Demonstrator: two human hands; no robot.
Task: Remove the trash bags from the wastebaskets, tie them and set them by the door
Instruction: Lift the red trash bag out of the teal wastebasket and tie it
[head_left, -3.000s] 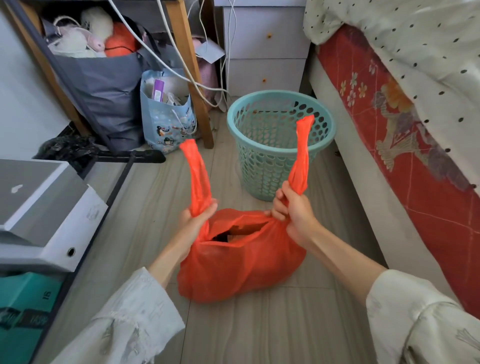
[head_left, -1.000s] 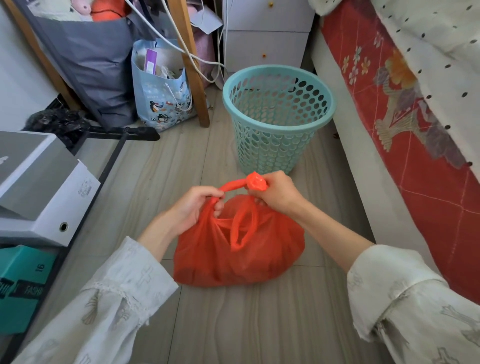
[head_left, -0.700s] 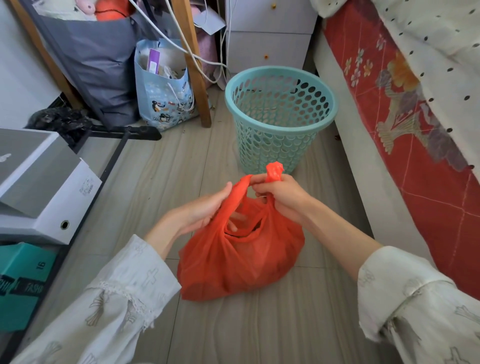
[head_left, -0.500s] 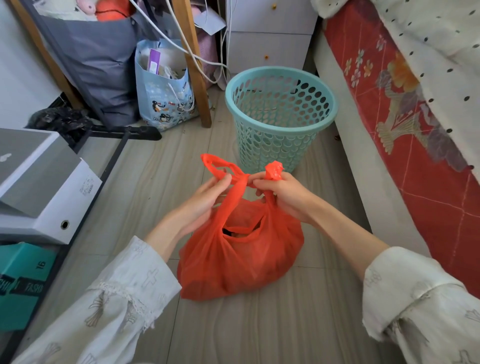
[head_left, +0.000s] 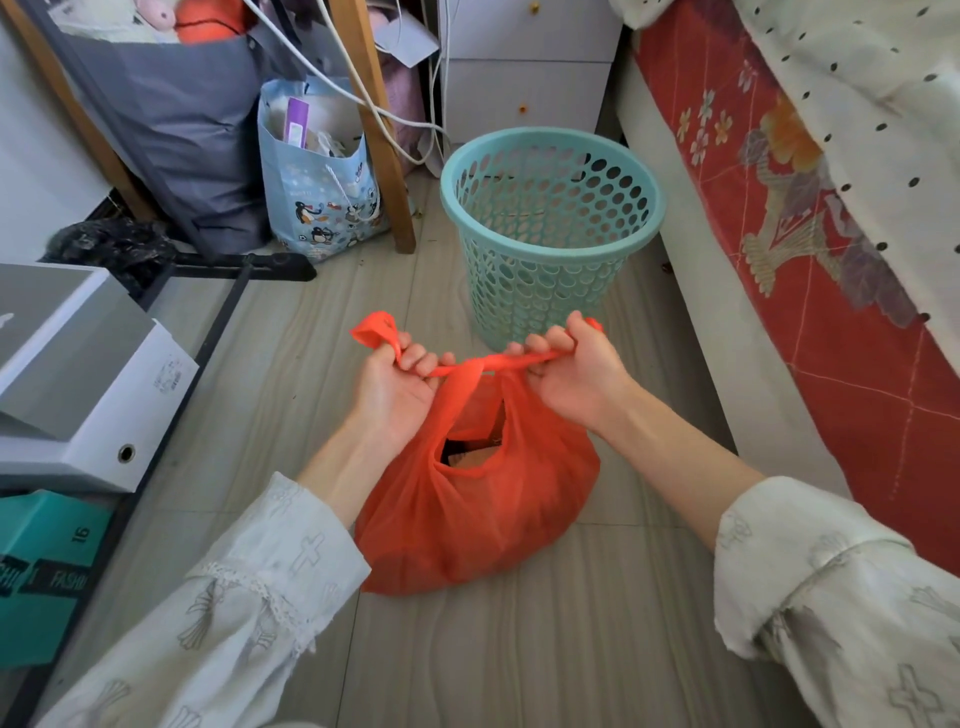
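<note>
Hands (head_left: 493, 379) on sideways-stretched bag handles (head_left: 483, 366)

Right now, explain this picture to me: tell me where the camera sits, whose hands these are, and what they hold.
No machine here: a person wears one wide-angle camera on the head, looking forward and down, so the arms reach in from the bottom. The left hand and the right hand each grip one handle of an orange trash bag, pulling the crossed handles apart above its mouth, which shows a gap. The bag sits on the wooden floor. Behind it stands a teal wastebasket with no liner visible. A bed runs along the right; white boxes sit at the left.
</note>
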